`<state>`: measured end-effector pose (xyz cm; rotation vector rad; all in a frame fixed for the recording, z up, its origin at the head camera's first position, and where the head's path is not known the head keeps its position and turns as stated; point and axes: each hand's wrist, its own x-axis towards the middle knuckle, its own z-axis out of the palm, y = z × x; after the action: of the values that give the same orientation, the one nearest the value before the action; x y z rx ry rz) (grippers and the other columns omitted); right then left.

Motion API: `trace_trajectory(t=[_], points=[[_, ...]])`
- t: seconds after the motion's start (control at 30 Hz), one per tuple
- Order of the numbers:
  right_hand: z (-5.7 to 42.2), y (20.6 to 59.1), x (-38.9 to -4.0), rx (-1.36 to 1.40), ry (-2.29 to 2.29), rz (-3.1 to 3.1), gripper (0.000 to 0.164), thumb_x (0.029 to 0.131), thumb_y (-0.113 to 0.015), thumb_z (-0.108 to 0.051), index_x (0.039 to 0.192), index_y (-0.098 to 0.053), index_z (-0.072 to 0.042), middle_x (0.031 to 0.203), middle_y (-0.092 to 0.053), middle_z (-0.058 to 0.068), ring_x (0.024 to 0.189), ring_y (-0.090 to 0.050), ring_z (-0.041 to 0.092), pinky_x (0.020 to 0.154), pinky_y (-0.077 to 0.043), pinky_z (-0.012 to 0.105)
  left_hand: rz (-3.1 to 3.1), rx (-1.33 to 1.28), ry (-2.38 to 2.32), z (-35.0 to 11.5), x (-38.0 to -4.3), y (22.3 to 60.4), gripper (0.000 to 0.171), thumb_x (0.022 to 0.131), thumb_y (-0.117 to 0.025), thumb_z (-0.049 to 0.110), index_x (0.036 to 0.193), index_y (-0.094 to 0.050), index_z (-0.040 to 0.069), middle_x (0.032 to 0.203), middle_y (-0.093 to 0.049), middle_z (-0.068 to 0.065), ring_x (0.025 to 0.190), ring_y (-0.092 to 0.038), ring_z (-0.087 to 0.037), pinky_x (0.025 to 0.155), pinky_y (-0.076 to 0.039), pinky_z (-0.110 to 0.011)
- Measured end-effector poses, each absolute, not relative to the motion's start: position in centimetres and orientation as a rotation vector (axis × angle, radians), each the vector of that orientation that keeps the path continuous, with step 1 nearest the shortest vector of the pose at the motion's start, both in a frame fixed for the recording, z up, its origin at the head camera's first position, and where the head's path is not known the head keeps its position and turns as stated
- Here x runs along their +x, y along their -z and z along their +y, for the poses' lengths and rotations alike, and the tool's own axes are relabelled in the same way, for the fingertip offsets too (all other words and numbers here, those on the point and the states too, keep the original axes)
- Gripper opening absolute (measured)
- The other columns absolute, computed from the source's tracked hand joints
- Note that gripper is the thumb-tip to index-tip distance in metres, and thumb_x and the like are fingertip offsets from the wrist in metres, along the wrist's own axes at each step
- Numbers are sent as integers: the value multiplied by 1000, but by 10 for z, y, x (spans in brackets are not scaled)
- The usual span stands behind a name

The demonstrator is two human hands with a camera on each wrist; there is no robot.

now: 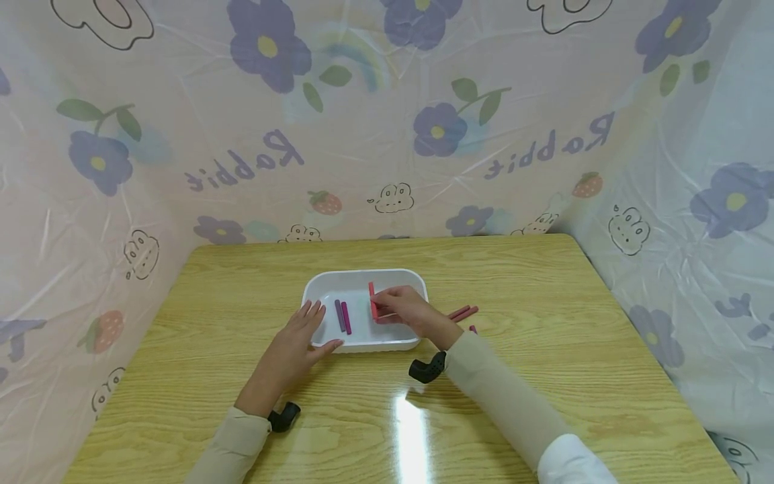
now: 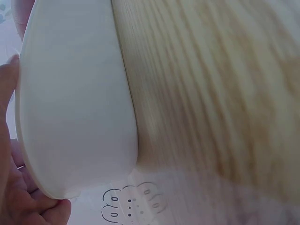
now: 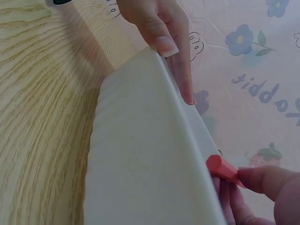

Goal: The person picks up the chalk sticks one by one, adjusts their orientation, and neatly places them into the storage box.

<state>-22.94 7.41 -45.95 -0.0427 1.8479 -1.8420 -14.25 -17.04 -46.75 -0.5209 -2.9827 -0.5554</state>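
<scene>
The head view looks forward and down from above the near edge of the worktop [image 1: 544,282], far enough back to take in the whole top, both forearms and the printed curtain behind. The left wrist view sits low and very close against the outer wall of the tray [image 2: 75,103], facing along the wood. The right wrist view is also close, looking along the tray [image 3: 140,159] rim towards the curtain. All three share the tray [image 1: 363,277]; the right wrist view also catches the left hand [image 3: 159,28].

Red stick [image 1: 372,300], upright over white tray [image 1: 363,276], two purple sticks [image 1: 342,316] lying flat inside it
</scene>
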Motion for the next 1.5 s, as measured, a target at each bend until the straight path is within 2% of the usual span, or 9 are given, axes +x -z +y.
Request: trace_trajectory(t=[0.53,0.97,1.5], points=[[63,467,-231,58,1708,1950,28,91,-61,-20,106,-64,4,92,-66,12,78,-66,19,68,-56,31,-2961,-524,555,-171,-142,469,86,86,-40,68,144,-33,5,150,-26,-9,140,-14,-25,110,-21,-46],[55,472,-231,86,1692,1985,21,89,-62,-14,97,-66,6,81,-68,12,67,-66,16,63,-56,31,-2961,-523,566,-171,-143,470,88,85,-38,70,143,-34,5,149,-27,-9,140,-14,-25,110,-21,-45],[51,475,-233,108,1647,2065,18,88,-64,-12,93,-64,6,77,-68,13,61,-65,17,60,-56,31,-2959,-521,558,-171,-145,469,88,85,-39,70,143,-34,5,149,-27,-9,140,-15,-26,109,-22,-47]])
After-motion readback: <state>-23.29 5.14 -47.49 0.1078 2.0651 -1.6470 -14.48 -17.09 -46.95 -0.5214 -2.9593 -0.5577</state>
